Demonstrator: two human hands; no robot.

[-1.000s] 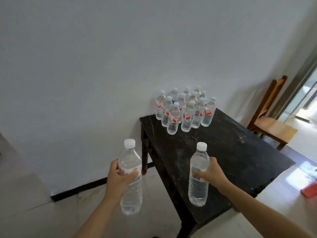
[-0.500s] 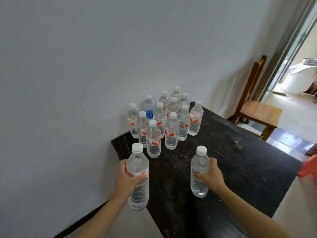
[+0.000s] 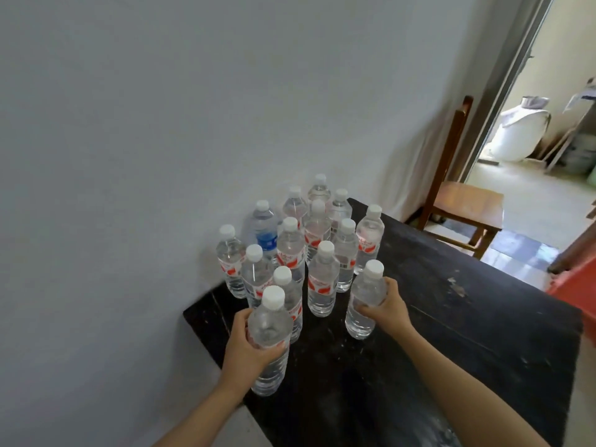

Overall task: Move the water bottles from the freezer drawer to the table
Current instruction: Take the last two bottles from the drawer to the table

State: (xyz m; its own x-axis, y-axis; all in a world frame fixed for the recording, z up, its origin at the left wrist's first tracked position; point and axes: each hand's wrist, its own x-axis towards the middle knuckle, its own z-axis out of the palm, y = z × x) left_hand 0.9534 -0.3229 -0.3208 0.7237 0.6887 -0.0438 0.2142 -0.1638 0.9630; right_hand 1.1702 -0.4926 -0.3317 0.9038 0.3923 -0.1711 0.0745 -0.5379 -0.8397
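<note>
- Your left grip (image 3: 248, 346) is curling round the middle of a clear water bottle (image 3: 270, 321). It is holding the bottle upright at the near left edge of the surface (image 3: 451, 333).
- Your right grip (image 3: 391, 309) is wrapping round the upper body of a second water bottle (image 3: 364, 296). That bottle is also upright, and it is sitting further in and to the right.
- Both held bottles are wearing white caps and showing clear water through their sides. You cannot tell whether either base is touching the surface yet.
- A cluster of standing bottles (image 3: 322, 279) is crowding the far left corner of the surface, just beyond your two. They are packed close together, all capped in white and all holding clear water.
- Most of the cluster is carrying red and white labels. One wider bottle with a blue label (image 3: 267, 235) is standing at the far left, against the wall (image 3: 161, 124).
- The surface is showing as dark, worn wood with pale scuffs and specks, and its left side is running along the plain pale wall.
- A wooden chair (image 3: 467, 201) is standing beyond the far right end of the surface, beside an open doorway (image 3: 529, 195).
- Through the doorway, a large white sack (image 3: 519, 133) is sitting on a light floor.
- Something red (image 3: 577, 285) is poking in at the right edge, too cropped to make out.
</note>
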